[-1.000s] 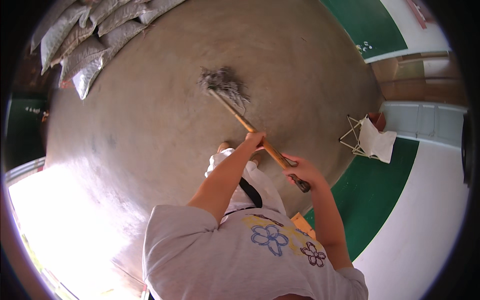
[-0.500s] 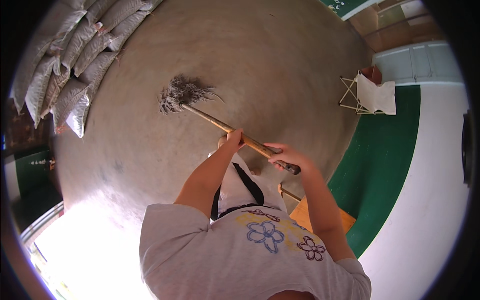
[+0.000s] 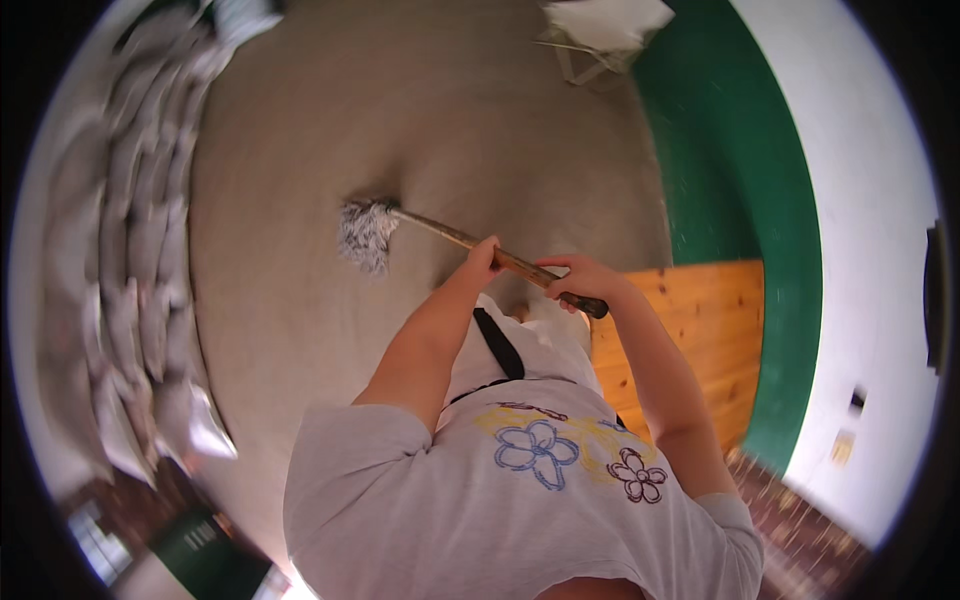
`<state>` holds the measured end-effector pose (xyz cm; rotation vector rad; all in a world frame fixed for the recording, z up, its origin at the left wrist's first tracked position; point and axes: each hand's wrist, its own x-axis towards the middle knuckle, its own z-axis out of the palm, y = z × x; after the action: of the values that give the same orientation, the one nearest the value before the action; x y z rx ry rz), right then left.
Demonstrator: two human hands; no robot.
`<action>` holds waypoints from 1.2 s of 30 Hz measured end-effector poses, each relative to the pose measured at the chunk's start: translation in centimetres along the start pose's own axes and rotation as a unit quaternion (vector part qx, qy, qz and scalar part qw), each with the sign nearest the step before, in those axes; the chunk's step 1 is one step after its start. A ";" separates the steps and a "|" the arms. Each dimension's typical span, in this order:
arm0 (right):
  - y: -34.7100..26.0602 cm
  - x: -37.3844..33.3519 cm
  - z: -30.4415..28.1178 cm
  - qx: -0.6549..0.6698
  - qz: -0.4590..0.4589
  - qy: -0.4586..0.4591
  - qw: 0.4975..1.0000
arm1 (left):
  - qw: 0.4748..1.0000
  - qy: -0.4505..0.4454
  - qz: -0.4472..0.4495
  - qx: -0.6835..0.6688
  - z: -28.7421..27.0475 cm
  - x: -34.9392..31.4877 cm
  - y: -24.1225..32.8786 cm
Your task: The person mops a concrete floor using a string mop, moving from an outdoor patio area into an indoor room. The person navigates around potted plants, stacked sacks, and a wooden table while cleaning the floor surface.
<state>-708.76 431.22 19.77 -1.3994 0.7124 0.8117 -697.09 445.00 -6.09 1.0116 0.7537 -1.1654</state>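
I hold a string mop (image 3: 368, 235) by its long wooden handle (image 3: 448, 232), which slants from the floor up toward my right side. Partway along the shaft, my left hand (image 3: 484, 258) is closed around the wood. Close to the dark end of the handle, my right hand (image 3: 580, 280) grips it with the fingers curled and the index finger stretched along the top. The grey strands of the mop head rest on or just over the brown floor, slightly blurred. My legs partly show behind the handle.
Stacked grey sacks (image 3: 150, 240) line the left side. A folding stool with a pale seat (image 3: 605, 22) stands at the far right, near the green and white wall (image 3: 700, 130). An orange wooden board or tabletop (image 3: 690, 340) lies beside my right arm.
My view has turned right, so sacks, stool and wall have shifted in the picture. The mop strands have swung from spread behind the handle's end to hanging toward me. Both hands keep their grip.
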 end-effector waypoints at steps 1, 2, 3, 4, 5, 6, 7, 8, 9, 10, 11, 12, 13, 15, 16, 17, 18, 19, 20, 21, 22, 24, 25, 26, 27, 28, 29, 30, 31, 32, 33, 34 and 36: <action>0.3 0.1 -0.6 0.030 -0.004 0.019 0.999 | 0.999 -0.026 -0.022 0.031 0.8 1.3 0.5; 0.7 0.1 -1.2 0.059 -0.007 0.035 0.998 | 0.996 -0.035 -0.045 0.071 2.3 2.0 0.7; 1.0 0.1 -1.6 0.087 -0.010 0.056 0.995 | 0.991 -0.042 -0.064 0.109 3.6 2.7 1.1; 1.6 -0.1 -1.7 0.113 -0.006 0.075 0.991 | 0.985 -0.046 -0.087 0.142 4.4 3.5 0.8; 1.7 -0.1 -1.7 0.139 -0.003 0.097 0.986 | 0.976 -0.069 -0.102 0.178 5.6 4.3 1.2; 1.6 -0.3 -1.5 0.177 -0.005 0.121 0.977 | 0.967 -0.090 -0.117 0.207 6.5 5.0 1.2; 1.2 -0.6 -1.4 0.213 -0.008 0.146 0.966 | 0.956 -0.113 -0.132 0.235 8.0 5.6 1.5; 1.3 -0.7 -1.2 0.250 -0.009 0.170 0.953 | 0.945 -0.124 -0.137 0.270 9.4 6.0 1.4; 2.4 -0.1 -1.1 0.277 -0.012 0.206 0.938 | 0.933 -0.135 -0.142 0.303 10.9 6.4 1.4; 3.5 0.3 -0.4 0.296 -0.008 0.226 0.928 | 0.922 -0.143 -0.148 0.329 11.3 6.8 0.5; 3.6 0.7 0.6 0.313 -0.009 0.244 0.918 | 0.905 -0.149 -0.154 0.367 11.0 7.6 0.2; 3.6 1.4 1.9 0.327 -0.011 0.260 0.908 | 0.888 -0.155 -0.159 0.402 10.4 8.2 0.0; 3.1 2.4 3.1 0.355 -0.010 0.286 0.890 | 0.870 -0.164 -0.161 0.437 10.8 9.3 0.6; 2.3 5.5 6.3 0.455 -0.016 0.328 0.828 | 0.817 -0.181 -0.168 0.521 10.4 10.7 1.8; 2.0 7.0 7.8 0.484 -0.013 0.353 0.800 | 0.791 -0.191 -0.172 0.554 10.1 11.0 2.0; 1.4 8.0 9.2 0.508 -0.017 0.364 0.781 | 0.772 -0.197 -0.169 0.581 9.6 11.3 2.2; 0.7 8.7 10.5 0.530 -0.021 0.374 0.760 | 0.760 -0.195 -0.184 0.591 8.7 11.3 2.0; 0.0 8.9 11.3 0.542 -0.021 0.391 0.744 | 0.745 -0.196 -0.196 0.607 8.3 11.0 1.9; -0.4 8.8 11.9 0.550 -0.029 0.391 0.737 | 0.727 -0.200 -0.205 0.624 7.9 10.8 1.8; -0.5 8.5 12.6 0.560 -0.035 0.392 0.729 | 0.718 -0.199 -0.200 0.636 7.4 10.7 1.7; -0.6 8.1 13.0 0.569 -0.045 0.394 0.721 | 0.709 -0.201 -0.191 0.648 7.1 10.8 1.8; 0.0 8.0 14.5 0.578 -0.071 0.377 0.720 | 0.698 -0.200 -0.212 0.654 5.2 11.8 1.9; 0.3 7.5 15.4 0.591 -0.064 0.378 0.710 | 0.687 -0.199 -0.226 0.661 4.5 11.2 1.6; 0.5 7.2 16.5 0.604 -0.060 0.376 0.700 | 0.676 -0.196 -0.236 0.670 3.8 10.6 1.6; 0.8 7.3 17.7 0.615 -0.064 0.378 0.689 | 0.664 -0.192 -0.245 0.680 3.2 10.1 1.7; 1.1 7.2 18.8 0.623 -0.068 0.380 0.680 | 0.653 -0.190 -0.252 0.688 2.4 10.1 1.5; 1.7 7.2 21.1 0.632 -0.068 0.381 0.672 | 0.643 -0.187 -0.263 0.695 0.1 10.0 0.6; 2.2 7.0 23.4 0.643 -0.071 0.377 0.663 | 0.633 -0.182 -0.273 0.701 -2.3 9.9 0.0; 2.4 6.4 25.0 0.650 -0.075 0.373 0.658 | 0.632 -0.180 -0.264 0.706 -4.7 11.0 -0.7; 2.7 5.8 26.5 0.653 -0.081 0.369 0.657 | 0.634 -0.179 -0.251 0.709 -6.9 12.7 -1.5; 3.4 6.1 28.8 0.655 -0.081 0.378 0.649 | 0.633 -0.178 -0.243 0.714 -9.3 13.0 -2.3; 5.0 6.6 31.7 0.657 -0.083 0.387 0.641 | 0.616 -0.176 -0.254 0.724 -11.0 11.2 -3.4; 8.1 8.0 37.9 0.663 -0.093 0.401 0.624 | 0.582 -0.166 -0.266 0.750 -13.7 6.2 -4.1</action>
<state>-712.52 469.55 10.75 -0.2952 1.3926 -0.6432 -699.15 455.00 -17.84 1.8522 -0.5842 -2.5599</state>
